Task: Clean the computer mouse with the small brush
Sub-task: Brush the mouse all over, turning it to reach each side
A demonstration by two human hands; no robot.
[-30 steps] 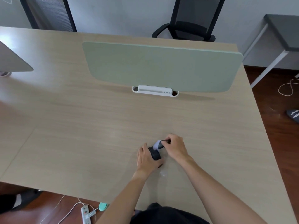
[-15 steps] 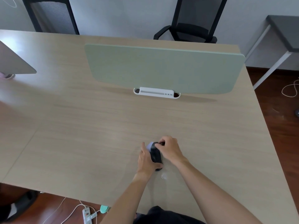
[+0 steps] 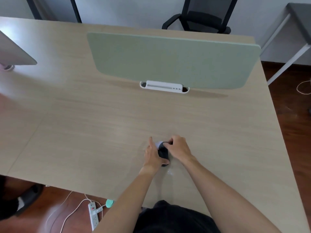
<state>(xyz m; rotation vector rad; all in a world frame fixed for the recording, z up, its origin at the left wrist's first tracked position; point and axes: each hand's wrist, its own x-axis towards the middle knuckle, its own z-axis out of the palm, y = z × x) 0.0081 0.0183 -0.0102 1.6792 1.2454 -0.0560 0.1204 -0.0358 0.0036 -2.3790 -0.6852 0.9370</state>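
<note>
A wooden desk [image 3: 101,132] carries a green divider panel [image 3: 168,59] at twelve o'clock, standing in a white bracket [image 3: 164,86]. A monitor [image 3: 15,52] sits at ten. A black chair [image 3: 202,17] stands beyond the desk; a power strip [image 3: 93,214] lies on the floor at seven.

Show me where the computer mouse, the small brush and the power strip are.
computer mouse [image 3: 163,153]: head view, dark top shell.
small brush [image 3: 158,144]: head view, pale bristle end.
power strip [image 3: 93,216]: head view, white body on the floor.

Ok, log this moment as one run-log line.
stage: brushing | left hand: steadies mouse on desk | right hand: pinches small brush at mouse's far end | bristle contact: unclear
</note>
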